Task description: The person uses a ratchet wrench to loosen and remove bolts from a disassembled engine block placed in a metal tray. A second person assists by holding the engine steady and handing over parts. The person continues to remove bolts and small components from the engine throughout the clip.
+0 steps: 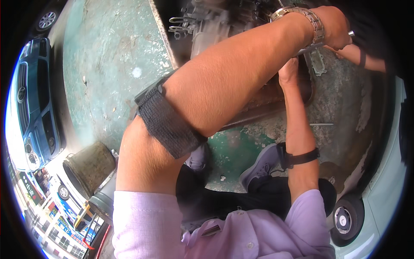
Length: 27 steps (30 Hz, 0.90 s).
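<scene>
My left arm reaches across to the upper right, a metal-band watch [317, 26] on its wrist. My left hand [335, 26] is closed on a metal tool; its silver end [351, 33] sticks out past the fingers, and its kind is not clear. Below that wrist, my right hand [288, 71] is closed too, and what it grips, if anything, is hidden. Both hands are over the right side of a dark, greasy metal engine assembly [211, 32], partly covered by my left forearm. Another person's forearm [373, 60] comes in from the right, close to my left hand.
A brown pan [271, 101] lies under the assembly. A pale metal frame-like part [318, 62] and a thin rod [322, 124] lie on the floor. A dirty bucket [90, 166] stands at left. A blue vehicle [34, 101] is far left; a pale one's wheel [344, 221] is at right.
</scene>
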### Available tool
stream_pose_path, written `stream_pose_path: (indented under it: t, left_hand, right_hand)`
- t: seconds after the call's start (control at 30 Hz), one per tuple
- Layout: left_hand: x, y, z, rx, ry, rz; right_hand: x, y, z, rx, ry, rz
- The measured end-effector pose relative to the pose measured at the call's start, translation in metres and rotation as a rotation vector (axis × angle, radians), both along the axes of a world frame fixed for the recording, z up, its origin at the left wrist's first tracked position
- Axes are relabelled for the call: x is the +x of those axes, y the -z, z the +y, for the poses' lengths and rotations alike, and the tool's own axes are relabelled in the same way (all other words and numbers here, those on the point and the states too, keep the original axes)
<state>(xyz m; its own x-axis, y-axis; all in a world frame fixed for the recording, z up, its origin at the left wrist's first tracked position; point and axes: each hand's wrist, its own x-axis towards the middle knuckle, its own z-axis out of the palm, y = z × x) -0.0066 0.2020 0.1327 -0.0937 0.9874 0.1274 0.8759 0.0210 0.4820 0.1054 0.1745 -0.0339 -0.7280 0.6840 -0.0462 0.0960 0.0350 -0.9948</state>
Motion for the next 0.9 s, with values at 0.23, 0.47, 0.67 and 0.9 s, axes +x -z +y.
stream_pose_path:
  t: [0.23,0.47,0.67,0.9]
  left_hand:
    - [0.020,-0.006,-0.005,-0.184,-0.030,-0.220]
    - [0.021,0.002,-0.008,-0.068,-0.085,-0.372]
    - [-0.003,0.005,-0.009,0.184,0.017,-0.072]
    - [0.005,0.011,0.000,-0.003,-0.090,-0.274]
  right_hand:
    - [-0.002,0.017,-0.002,0.573,-0.005,0.041]
    - [-0.002,0.012,-0.009,0.376,0.177,-0.263]
    - [-0.009,0.017,-0.012,0.270,0.264,-0.154]
    - [-0.005,0.020,-0.012,0.402,0.152,-0.393]
